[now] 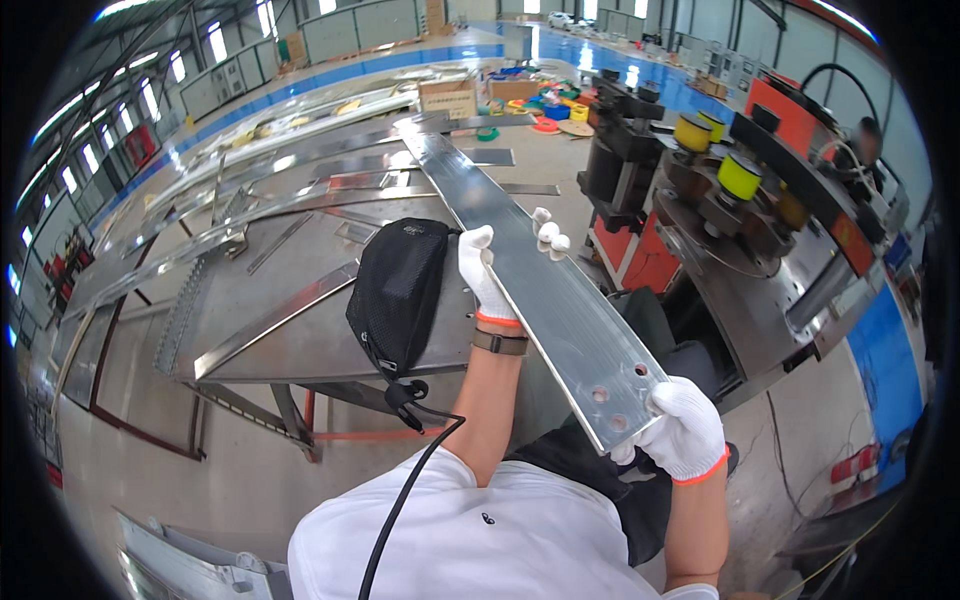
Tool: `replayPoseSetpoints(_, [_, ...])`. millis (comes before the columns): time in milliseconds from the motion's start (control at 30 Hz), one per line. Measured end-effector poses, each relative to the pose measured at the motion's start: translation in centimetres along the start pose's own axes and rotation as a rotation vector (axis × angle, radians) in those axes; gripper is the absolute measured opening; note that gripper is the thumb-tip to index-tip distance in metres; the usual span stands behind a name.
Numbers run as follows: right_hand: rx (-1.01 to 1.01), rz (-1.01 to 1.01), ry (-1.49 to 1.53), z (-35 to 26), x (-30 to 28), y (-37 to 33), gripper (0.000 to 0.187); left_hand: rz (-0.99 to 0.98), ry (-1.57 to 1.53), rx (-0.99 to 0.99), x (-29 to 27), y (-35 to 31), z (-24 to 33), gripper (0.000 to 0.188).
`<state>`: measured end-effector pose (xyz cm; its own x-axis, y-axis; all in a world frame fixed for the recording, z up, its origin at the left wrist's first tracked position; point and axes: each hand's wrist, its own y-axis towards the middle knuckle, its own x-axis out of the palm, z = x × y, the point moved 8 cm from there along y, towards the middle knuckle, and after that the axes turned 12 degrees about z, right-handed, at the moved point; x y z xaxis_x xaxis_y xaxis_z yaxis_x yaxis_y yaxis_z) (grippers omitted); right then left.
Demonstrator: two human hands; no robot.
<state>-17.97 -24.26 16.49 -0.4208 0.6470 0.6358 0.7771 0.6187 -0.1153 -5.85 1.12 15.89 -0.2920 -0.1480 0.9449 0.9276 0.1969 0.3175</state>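
Observation:
A long flat silver metal bar [560, 310] slants from the far table area toward my lap; several round holes pierce its near end. My left hand [488, 275], in a white glove with an orange cuff, grips the bar partway along. Its thumb lies at the left edge, and white fingertips curl up over the right edge. My right hand [685, 432], gloved the same way, is closed on the near right corner, thumb on top beside the holes; its other fingers are mostly hidden below. Beside my left hand, a black mesh pouch [402, 290] with a cable rests on the metal table.
More metal strips [280, 320] lie on the table [330, 290]. A machine with yellow-topped rollers [738, 178] stands at the right, with a person [862, 155] beyond it. Cardboard boxes [448, 98] and coloured coils [556, 112] sit on the floor behind.

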Motion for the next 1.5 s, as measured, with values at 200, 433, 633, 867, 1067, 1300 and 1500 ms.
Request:
replayPoseSetpoints(200, [-0.029, 0.244, -0.122, 0.8, -5.5, 4.1, 0.047, 0.202, -0.167, 0.094, -5.6, 1.9, -1.7, 0.063])
replayPoseSetpoints(433, [-0.015, 0.502, -0.212, 1.6, -14.5, 8.0, 0.046, 0.156, -0.250, 0.161, -11.1, 0.7, -8.9, 0.096])
replayPoseSetpoints(633, [0.066, 0.421, -0.177, 3.8, -15.0, 14.9, 0.033, 0.492, -0.172, -0.145, -25.3, -1.9, -16.8, 0.077])
replayPoseSetpoints(867, [0.058, 0.297, -0.242, 4.2, -12.4, 20.3, 0.025, 0.139, -0.305, -0.203, -29.9, -3.1, -19.4, 0.070])
replayPoseSetpoints(1067, [0.000, 0.333, -0.331, 8.5, -17.1, 20.3, 0.020, 0.386, 0.343, -0.125, -27.8, -3.1, -17.2, 0.090])
replayPoseSetpoints(1300, [-0.102, 0.457, -0.333, 9.9, -15.8, 24.1, 0.028, 0.271, 0.089, -0.069, -30.6, -3.7, -19.6, 0.065])
replayPoseSetpoints(1500, [-0.032, 0.344, -0.425, 9.0, -4.8, 34.3, 0.039, 0.533, 0.206, -0.207, -37.2, -2.8, -20.2, 0.048])
